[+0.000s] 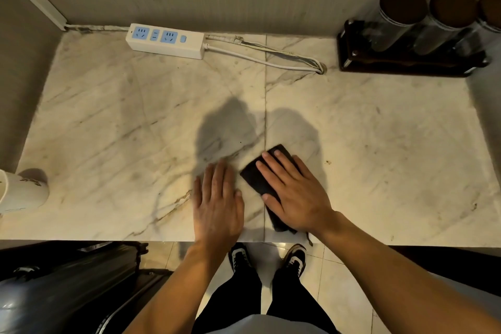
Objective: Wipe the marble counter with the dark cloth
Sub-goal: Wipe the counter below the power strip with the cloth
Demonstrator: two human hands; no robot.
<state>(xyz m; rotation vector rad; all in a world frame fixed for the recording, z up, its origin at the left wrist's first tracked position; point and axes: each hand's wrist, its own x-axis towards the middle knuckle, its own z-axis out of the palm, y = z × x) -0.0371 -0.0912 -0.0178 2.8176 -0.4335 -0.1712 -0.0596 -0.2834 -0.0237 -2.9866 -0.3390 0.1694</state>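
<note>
A folded dark cloth [256, 175] lies on the pale veined marble counter [122, 122] near its front edge, just right of a seam in the stone. My right hand [294, 192] presses flat on the cloth, fingers spread and pointing up-left, covering most of it. One cloth corner pokes out beyond the fingertips and a loose end hangs at the counter edge. My left hand [217, 203] rests flat on the bare marble right beside the cloth, palm down, fingers together, holding nothing.
A white power strip [165, 40] with its cable [265, 61] lies along the back wall. A dark rack with three lidded glass jars [406, 35] stands at the back right. A white cup [21, 192] sits at the left edge. A dark suitcase [67, 287] stands below the counter.
</note>
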